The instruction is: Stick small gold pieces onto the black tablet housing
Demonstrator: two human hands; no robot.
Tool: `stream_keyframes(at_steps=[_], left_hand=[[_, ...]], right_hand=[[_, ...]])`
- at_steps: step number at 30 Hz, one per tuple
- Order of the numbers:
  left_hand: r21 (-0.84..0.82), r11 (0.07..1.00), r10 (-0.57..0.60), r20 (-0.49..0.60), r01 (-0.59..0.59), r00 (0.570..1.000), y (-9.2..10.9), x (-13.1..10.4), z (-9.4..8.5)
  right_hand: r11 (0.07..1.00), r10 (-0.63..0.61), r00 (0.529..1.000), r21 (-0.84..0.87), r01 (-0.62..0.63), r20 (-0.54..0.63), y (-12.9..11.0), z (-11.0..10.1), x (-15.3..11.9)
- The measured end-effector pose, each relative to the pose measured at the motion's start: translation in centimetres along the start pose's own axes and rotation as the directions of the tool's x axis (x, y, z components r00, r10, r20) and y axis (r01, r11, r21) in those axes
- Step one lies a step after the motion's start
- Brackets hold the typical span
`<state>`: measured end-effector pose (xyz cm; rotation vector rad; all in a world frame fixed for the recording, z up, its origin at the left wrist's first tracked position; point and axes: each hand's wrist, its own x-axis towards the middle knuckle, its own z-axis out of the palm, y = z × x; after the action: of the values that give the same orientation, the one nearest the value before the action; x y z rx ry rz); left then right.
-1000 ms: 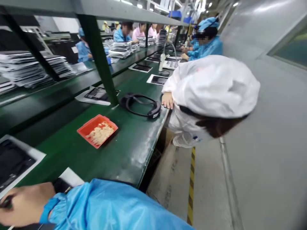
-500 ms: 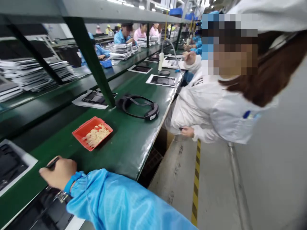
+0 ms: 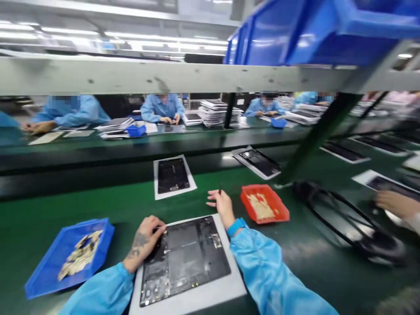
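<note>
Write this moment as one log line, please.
left hand: resting on open dark tablet panel | right hand: holds thin dark tool | beside: red plastic tray

We are seeing a glossy, smooth green belt surface [image 3: 108, 205], a shiny orange plastic tray [image 3: 278, 210] at two o'clock, a glossy blue plastic bin [image 3: 101, 236] at nine o'clock, and a matt dark panel on its smooth white backing sheet [image 3: 197, 297].
</note>
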<state>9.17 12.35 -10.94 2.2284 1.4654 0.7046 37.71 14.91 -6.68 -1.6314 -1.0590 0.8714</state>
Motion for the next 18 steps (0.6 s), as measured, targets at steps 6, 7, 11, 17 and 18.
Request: stream_keyframes(at_steps=[6, 7, 11, 17, 18], left_hand=[[-0.107, 0.994, -0.002, -0.041, -0.002, 0.999, 1.3, 0.1, 0.5], [-0.113, 0.994, -0.010, -0.053, 0.004, 0.999, 1.4, 0.1, 0.5], [-0.100, 0.995, -0.036, -0.086, 0.027, 0.996, 1.8, 0.5, 1.0], [0.029, 0.999, -0.029, -0.056, 0.030, 0.998, 1.7, 1.3, 1.4], [0.068, 0.997, -0.024, -0.045, 0.027, 0.999, 1.6, 1.3, 1.2]], right_hand=[[0.878, 0.008, 0.992, -0.475, 0.052, 0.123, -4.1, 3.6, 9.6], [0.838, 0.034, 0.991, -0.544, 0.045, 0.133, -4.5, 4.9, 11.1], [0.678, 0.124, 0.983, -0.735, 0.014, 0.133, -4.7, 10.8, 15.0], [0.558, 0.124, 0.984, -0.829, 0.040, 0.131, -4.4, 14.9, 17.7], [0.554, 0.102, 0.986, -0.831, 0.053, 0.131, -4.2, 15.0, 18.4]])
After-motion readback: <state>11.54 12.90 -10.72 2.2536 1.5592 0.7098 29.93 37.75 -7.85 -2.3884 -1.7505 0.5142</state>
